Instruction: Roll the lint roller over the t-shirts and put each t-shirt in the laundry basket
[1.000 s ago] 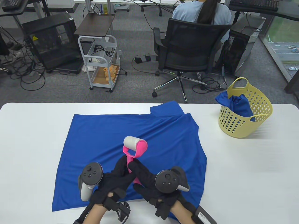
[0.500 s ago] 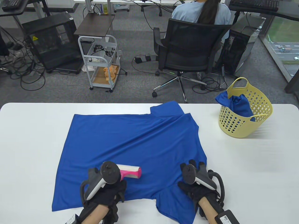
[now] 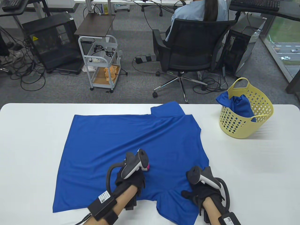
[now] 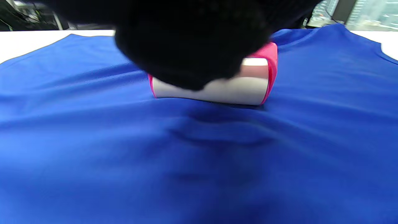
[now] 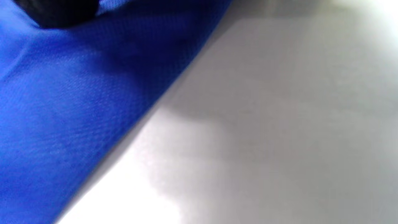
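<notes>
Left hand (image 3: 130, 180) gripping the lint roller (image 4: 217, 88) has rolled rightward — right hand's (image 3: 201, 194) grip unclear.

White table (image 3: 32, 145): t-shirt (image 3: 112, 138), laundry basket (image 3: 243, 127)

Plain royal-blue t-shirt (image 3: 131, 138) on a white bench (image 3: 246, 164); pink-framed white lint roller (image 4: 230, 87); pale yellow perforated laundry basket (image 3: 246, 126); black gloves.

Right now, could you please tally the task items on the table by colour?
Blue: 2, the t-shirt spread on the table and the t-shirt in the basket
Yellow: 1, the laundry basket
Pink and white: 1, the lint roller
Total: 4
</notes>
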A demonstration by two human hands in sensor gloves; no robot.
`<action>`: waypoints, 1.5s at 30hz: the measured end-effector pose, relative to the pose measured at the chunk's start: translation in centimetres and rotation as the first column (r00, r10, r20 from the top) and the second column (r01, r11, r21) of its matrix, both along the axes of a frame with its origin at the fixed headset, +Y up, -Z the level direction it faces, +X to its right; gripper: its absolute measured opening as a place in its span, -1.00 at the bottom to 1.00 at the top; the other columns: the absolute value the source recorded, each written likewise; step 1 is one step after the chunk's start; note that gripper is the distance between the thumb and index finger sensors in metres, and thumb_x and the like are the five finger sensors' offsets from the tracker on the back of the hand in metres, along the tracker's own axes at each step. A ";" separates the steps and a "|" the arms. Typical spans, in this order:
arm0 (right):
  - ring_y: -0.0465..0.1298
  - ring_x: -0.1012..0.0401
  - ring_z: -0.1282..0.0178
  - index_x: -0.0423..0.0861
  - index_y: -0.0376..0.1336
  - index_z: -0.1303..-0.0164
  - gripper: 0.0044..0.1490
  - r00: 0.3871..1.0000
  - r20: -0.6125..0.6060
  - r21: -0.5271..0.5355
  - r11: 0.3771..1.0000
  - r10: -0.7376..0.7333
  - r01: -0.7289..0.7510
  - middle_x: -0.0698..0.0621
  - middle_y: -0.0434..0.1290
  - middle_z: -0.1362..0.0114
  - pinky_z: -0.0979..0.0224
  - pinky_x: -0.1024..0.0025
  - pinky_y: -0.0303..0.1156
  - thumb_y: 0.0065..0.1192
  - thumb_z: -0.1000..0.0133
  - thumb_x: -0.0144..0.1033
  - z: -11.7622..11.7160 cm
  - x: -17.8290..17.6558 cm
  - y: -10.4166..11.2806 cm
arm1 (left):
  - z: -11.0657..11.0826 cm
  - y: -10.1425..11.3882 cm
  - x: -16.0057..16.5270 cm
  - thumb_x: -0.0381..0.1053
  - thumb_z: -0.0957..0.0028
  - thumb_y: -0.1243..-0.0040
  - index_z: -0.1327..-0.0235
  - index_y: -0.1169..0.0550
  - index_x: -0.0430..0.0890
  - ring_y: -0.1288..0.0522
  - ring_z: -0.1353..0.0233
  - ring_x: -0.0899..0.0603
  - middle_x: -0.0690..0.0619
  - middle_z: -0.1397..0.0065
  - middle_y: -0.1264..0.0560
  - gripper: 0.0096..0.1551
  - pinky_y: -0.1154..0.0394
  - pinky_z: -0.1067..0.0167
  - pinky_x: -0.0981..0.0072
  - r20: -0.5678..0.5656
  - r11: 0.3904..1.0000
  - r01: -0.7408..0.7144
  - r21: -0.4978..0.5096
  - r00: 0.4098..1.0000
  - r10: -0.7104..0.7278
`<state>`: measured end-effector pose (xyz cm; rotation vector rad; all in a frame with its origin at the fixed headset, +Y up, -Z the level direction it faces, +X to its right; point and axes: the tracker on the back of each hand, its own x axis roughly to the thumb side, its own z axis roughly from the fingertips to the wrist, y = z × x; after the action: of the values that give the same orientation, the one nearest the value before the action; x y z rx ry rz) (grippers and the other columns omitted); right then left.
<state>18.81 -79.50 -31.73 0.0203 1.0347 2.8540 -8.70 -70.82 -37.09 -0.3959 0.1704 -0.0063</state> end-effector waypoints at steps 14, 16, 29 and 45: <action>-0.60 -0.24 -0.46 0.20 -0.58 -0.43 0.08 0.999 0.002 -0.009 0.999 -0.046 0.046 -0.11 -0.69 -0.56 -0.38 -0.43 -0.42 -0.12 -0.05 0.31 0.1 0.3 -0.2 | -17.8 -4.4 -2.0 0.12 -0.15 -0.04 -0.46 0.20 0.29 -0.70 0.00 -0.04 0.03 -0.50 -0.28 -0.14 -0.65 0.13 0.30 -0.181 0.983 -0.170 0.072 0.967 0.181; -0.61 -0.24 -0.45 0.20 -0.59 -0.43 0.08 0.999 0.004 -0.016 0.998 -0.053 0.054 -0.11 -0.70 -0.55 -0.37 -0.43 -0.44 -0.12 -0.06 0.31 0.0 0.3 -0.2 | -17.5 -4.0 -3.4 0.13 -0.14 -0.04 -0.49 0.16 0.27 -0.71 0.06 0.01 0.05 -0.48 -0.31 -0.15 -0.66 0.17 0.37 -0.160 0.963 -0.242 0.120 0.952 0.259; -0.61 -0.24 -0.45 0.20 -0.59 -0.43 0.08 0.998 0.005 -0.014 0.998 -0.069 0.069 -0.11 -0.70 -0.55 -0.36 -0.43 -0.45 -0.12 -0.07 0.31 0.1 0.4 -0.2 | -3.7 5.6 -13.9 0.20 -0.12 -0.19 -0.52 -0.27 0.15 -0.77 0.47 0.08 -0.05 -0.25 -0.59 -0.30 -0.68 0.56 0.50 -0.036 0.915 -0.401 0.042 0.915 0.403; -0.62 -0.24 -0.44 0.19 -0.59 -0.44 0.08 0.997 0.011 -0.012 0.997 -0.082 0.082 -0.11 -0.71 -0.55 -0.35 -0.43 -0.47 -0.12 -0.07 0.30 0.1 0.4 -0.3 | -6.8 -0.1 -6.7 0.20 -0.14 -0.12 -0.49 -0.28 0.16 -0.76 0.50 0.07 -0.05 -0.21 -0.60 -0.36 -0.65 0.59 0.49 -0.079 0.983 -0.038 0.181 0.995 0.053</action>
<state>19.26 -79.76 -31.63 0.0456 1.0243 2.7712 -15.39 -70.96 -43.93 -0.2199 0.2424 0.0706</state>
